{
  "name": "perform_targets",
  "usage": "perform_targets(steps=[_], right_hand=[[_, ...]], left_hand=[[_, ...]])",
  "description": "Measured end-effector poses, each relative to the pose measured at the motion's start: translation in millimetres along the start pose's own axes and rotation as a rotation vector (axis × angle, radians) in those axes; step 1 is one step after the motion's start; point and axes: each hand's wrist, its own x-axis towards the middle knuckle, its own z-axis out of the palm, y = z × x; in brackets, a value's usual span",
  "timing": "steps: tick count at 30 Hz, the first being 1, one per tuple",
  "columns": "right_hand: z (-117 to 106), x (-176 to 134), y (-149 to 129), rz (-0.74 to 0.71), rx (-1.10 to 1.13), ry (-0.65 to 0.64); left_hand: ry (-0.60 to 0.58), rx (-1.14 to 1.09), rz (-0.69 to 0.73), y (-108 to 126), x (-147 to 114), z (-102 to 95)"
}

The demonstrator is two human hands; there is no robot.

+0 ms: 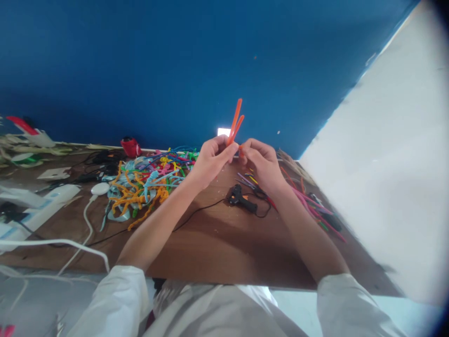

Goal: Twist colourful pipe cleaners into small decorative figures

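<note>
My left hand (218, 158) and right hand (260, 162) pinch the orange stems (236, 112): probably light and bendy, best held low.

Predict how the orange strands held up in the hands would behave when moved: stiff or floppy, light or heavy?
The orange strands probably have some stiffness, since their free ends stand up above the left hand without drooping. They are likely light, being so thin.

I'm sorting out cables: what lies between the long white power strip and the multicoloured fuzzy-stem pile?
The head view shows a round white disc with its white cable, plus a thin black cord.
</note>
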Motion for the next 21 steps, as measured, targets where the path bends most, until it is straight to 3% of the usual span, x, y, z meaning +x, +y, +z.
perform_targets(steps=[4,7,11,17,21], right_hand=[[-4.9,0.3,1.1,-0.267,-0.462,0.186],[-9.8,1.2,5.8,-0.441,-0.684,0.144],[-12.0,1.5,13.1,-0.567,-0.849,0.145],[-7.4,0.1,12.5,-0.513,-0.740,0.157],[-3.5,1.2,5.0,-0.242,-0.400,0.177]], left_hand=[[0.013,-0.084,-0.058,-5.4,4.7,-3.7],[0.010,-0.136,-0.106,-7.9,6.5,-4.8],[0.001,-0.156,-0.131,-8.0,5.9,-3.8],[0.008,-0.129,-0.101,-5.7,4.1,-1.7],[0.027,-0.051,-0.081,-6.1,3.0,0.7]])
